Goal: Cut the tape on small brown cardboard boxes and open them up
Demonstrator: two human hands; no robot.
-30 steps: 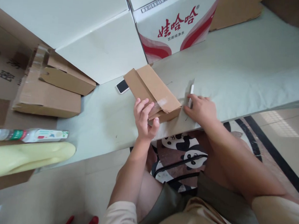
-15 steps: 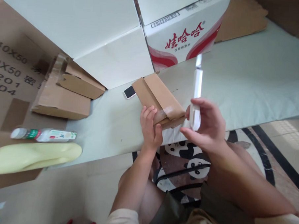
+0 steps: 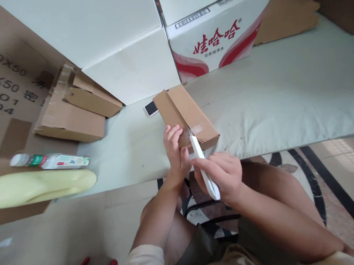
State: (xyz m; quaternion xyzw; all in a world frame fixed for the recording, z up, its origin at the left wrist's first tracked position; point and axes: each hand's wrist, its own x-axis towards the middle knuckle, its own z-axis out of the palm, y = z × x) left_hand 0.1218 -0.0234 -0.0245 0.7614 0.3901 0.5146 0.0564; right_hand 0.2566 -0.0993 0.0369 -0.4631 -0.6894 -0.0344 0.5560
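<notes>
Table edge (image 3: pixel 134 177): left hand (image 3: pixel 176 152) gripping taped box (image 3: pixel 185 113), right hand (image 3: pixel 219 173) clutching white knife (image 3: pixel 203 165).

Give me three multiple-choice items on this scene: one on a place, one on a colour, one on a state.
1. Where does the phone lie?
A. On the floor
B. On the table by the far end of the small cardboard box
C. On top of the printed carton

2. What colour is the cutter in the right hand?
A. White
B. Red
C. Black

3. How is the small cardboard box held?
A. Lifted in the air
B. Untouched
C. Resting on the table with the left hand gripping its near end

Answers: 1 B, the phone sits on the table, partly behind the box's far end. 2 A, the handle in the fist is white. 3 C, the left fingers wrap the near end while the cutter's tip meets the taped seam.
</notes>
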